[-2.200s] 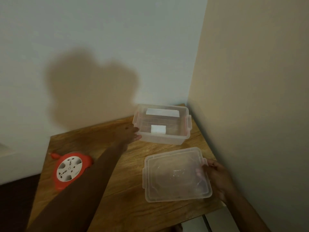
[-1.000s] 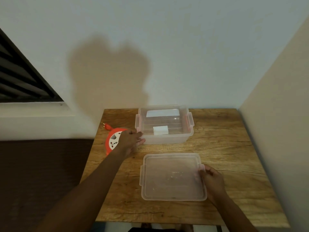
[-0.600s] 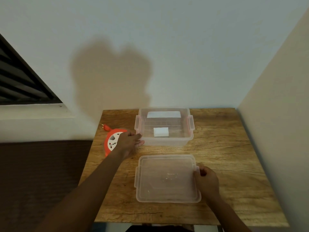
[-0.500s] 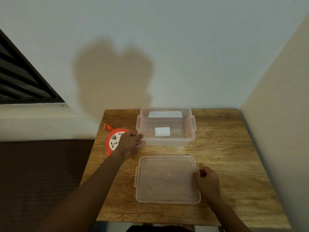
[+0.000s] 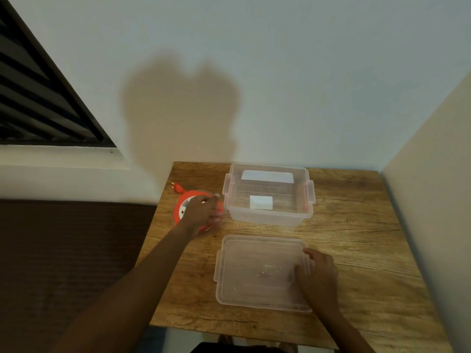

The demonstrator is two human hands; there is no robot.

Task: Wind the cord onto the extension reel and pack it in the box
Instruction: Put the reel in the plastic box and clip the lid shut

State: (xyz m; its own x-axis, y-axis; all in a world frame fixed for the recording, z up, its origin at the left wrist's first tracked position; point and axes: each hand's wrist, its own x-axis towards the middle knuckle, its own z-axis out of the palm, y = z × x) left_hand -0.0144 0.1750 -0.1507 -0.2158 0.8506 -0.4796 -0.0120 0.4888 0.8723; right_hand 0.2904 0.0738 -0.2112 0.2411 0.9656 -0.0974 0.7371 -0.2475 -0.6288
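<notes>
Left hand (image 5: 204, 210) reaches forward, fingers curled – right hand (image 5: 317, 275) lies flat, palm down

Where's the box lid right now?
In the head view the lid lies flat on the table, nearer the person than the open box, with the right hand resting on its right edge.

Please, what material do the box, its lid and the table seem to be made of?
The box looks like clear, slightly frosted plastic: the wood grain shows through its walls, and it has moulded side clips. The lid, flat on the table, seems the same translucent plastic, with a raised moulded rim. The table looks like wood or a wood-pattern laminate, matte, with visible grain and cracks; which one I cannot tell.
</notes>
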